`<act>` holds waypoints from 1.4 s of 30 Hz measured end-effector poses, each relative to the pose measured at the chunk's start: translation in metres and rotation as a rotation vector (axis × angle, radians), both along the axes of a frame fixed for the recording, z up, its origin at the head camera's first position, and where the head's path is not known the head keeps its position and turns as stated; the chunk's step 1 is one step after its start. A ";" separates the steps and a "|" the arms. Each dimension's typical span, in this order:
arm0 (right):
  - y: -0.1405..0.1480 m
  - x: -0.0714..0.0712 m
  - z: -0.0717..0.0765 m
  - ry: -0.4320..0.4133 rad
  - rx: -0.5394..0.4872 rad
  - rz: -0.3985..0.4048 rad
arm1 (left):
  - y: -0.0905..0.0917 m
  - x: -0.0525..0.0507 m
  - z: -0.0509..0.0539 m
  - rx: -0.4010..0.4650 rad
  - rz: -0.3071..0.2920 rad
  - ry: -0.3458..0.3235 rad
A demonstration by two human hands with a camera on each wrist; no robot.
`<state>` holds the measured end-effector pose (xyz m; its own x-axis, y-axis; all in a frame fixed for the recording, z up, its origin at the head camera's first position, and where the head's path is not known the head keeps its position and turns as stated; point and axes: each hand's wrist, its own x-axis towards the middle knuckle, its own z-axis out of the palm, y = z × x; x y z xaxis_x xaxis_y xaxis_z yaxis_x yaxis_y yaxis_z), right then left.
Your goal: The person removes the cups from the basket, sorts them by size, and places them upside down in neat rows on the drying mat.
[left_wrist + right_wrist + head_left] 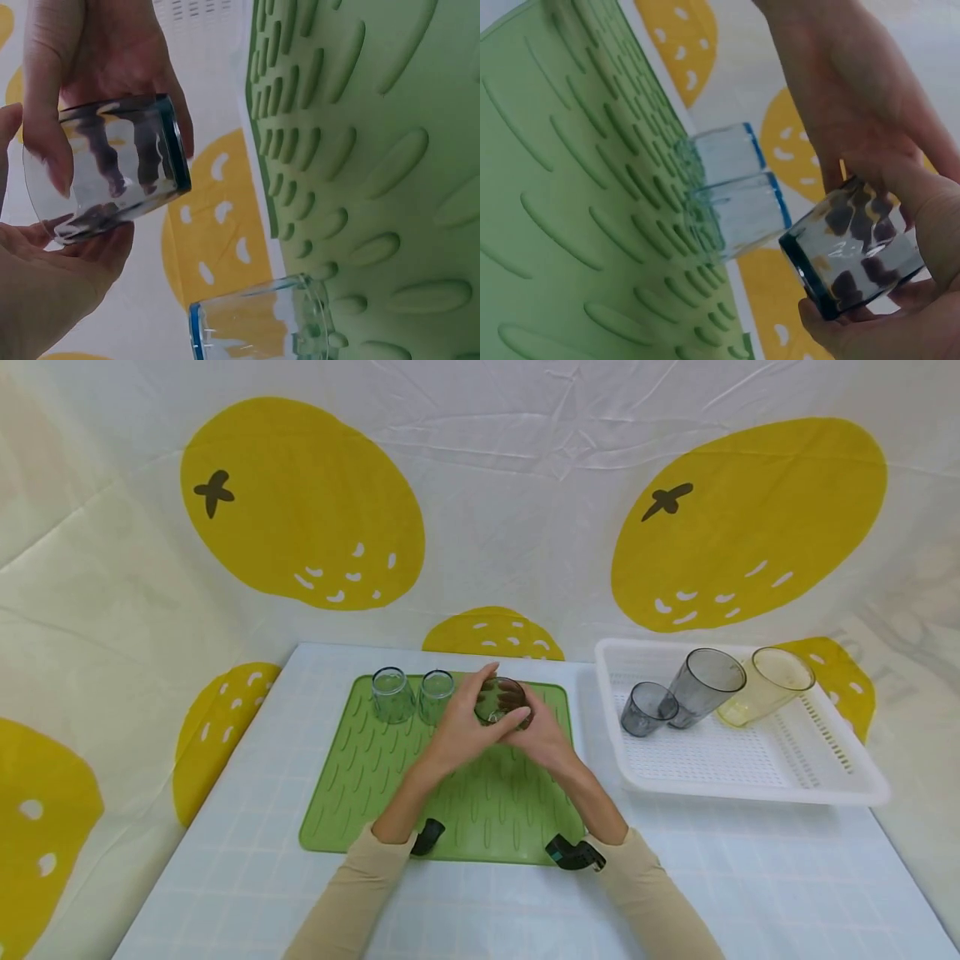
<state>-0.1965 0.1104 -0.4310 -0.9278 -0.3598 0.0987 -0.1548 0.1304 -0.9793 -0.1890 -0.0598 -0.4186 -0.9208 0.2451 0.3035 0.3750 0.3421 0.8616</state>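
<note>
The left hand (455, 727) and the right hand (546, 737) are both gripping a transparent dark-tinted tumbler (491, 695), holding it raised over the far part of the green mat (360, 806). Two bluish glasses (392, 697) are standing on the mat, left of the tumbler. At right, the white basket (757, 792) is containing a small grey cup (641, 718), a tall grey glass (697, 693) and a yellow glass (761, 693).

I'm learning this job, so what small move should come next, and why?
I'd probably turn the held glass over, mouth down: its thick base faces the green mat, whereas the two glasses standing there are bottom up.
</note>
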 end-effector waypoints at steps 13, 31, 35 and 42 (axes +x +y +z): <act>0.001 0.003 -0.003 -0.047 -0.003 0.042 | 0.007 0.002 -0.006 0.011 0.028 0.106; 0.030 0.001 0.006 -0.131 0.007 0.032 | -0.013 0.003 -0.004 0.136 -0.084 0.004; 0.031 0.000 0.009 -0.132 0.006 0.007 | -0.018 0.003 -0.003 0.129 -0.108 -0.029; 0.028 -0.002 0.013 -0.112 -0.037 -0.001 | -0.025 0.004 -0.005 0.128 -0.145 -0.052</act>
